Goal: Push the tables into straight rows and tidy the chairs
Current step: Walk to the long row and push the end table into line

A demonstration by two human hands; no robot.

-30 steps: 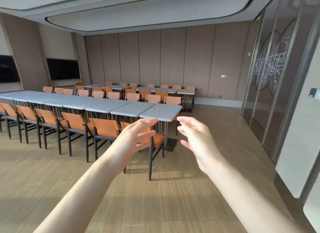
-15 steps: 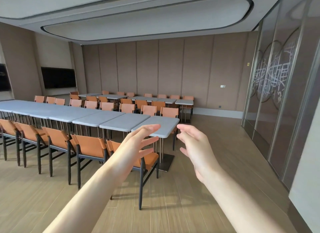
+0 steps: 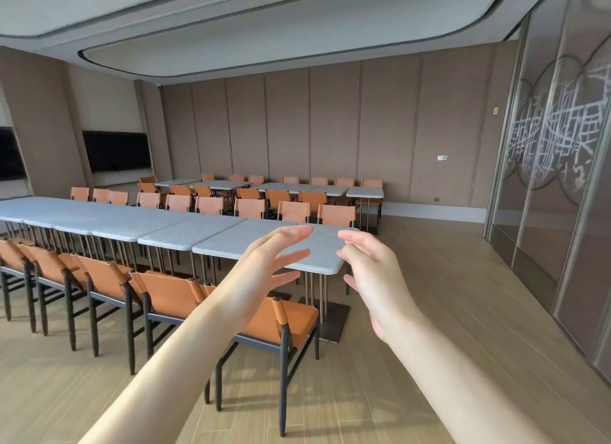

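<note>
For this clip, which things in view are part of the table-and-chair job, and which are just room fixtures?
Part of the job:
- near table row
- end table
- orange chairs
- far table row
- left hand and right hand, both empty and raised before the end table

Just there:
- wall screen
- patterned glass panels
- wall switch

A near row of grey-topped tables (image 3: 109, 219) stands end to end, running from the left edge to the end table (image 3: 317, 255) at centre. Orange chairs with black legs (image 3: 109, 278) line its near side; the nearest chair (image 3: 284, 318) stands angled outward. A second table row (image 3: 297, 188) stands by the back wall.
</note>
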